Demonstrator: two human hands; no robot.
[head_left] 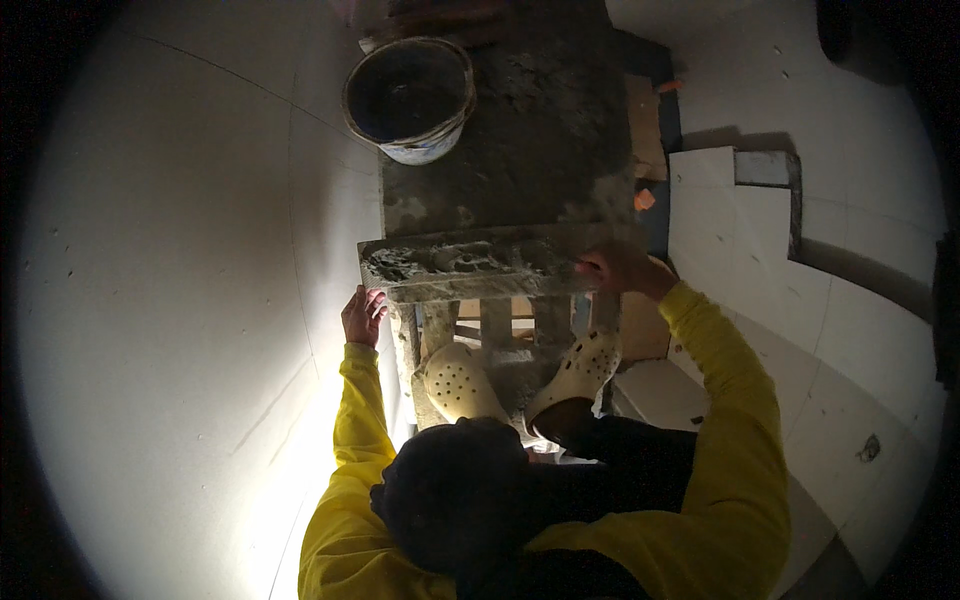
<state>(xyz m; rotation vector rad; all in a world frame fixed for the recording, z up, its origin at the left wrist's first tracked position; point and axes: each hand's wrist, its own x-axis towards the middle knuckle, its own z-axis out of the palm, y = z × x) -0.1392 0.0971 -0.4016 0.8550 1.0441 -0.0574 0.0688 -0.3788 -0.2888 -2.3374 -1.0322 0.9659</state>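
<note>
A long grey piece (pixel 470 265), like a board or tile, lies crosswise in front of me with rough wet mortar along it. My right hand (pixel 620 270) grips its right end, fingers bent over it. My left hand (pixel 365 315) is at its lower left corner, fingers apart and slightly bent; I cannot tell whether it bears any weight. Yellow sleeves cover both arms. Below the piece are cream perforated clogs (pixel 455 385) on my feet, on a mortar-stained slatted support (pixel 495 325).
A bucket (pixel 415 150) stands on the dark mortar-covered surface (pixel 520 180) beyond. A pale wall (pixel 180 250) runs along the left, with bright light low on it. At right are white stepped panels (pixel 725 230), small orange pieces (pixel 645 200) and brown boards (pixel 645 120).
</note>
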